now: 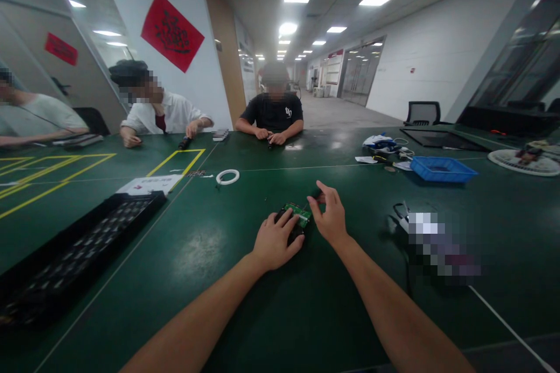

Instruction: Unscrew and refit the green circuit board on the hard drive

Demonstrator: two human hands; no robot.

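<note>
A green circuit board [303, 219] with dark parts around it lies on the table in front of me. My left hand [275, 240] rests over its left side, thumb along the near edge and fingers across the top, gripping it and covering part of it. Between the thumb and fingers of my right hand [329, 213] is a screwdriver [315, 193] with a dark handle. Its thin shaft slants down toward the board's upper right; I cannot tell whether the tip touches.
A long black tray [87, 247] with rows of compartments stands at left. Beyond the board lies a white ring [228, 177]. A blue basket [443, 169] sits at back right, nearer than it a pixelated object [437, 245]. Several people sit across the green table [196, 320].
</note>
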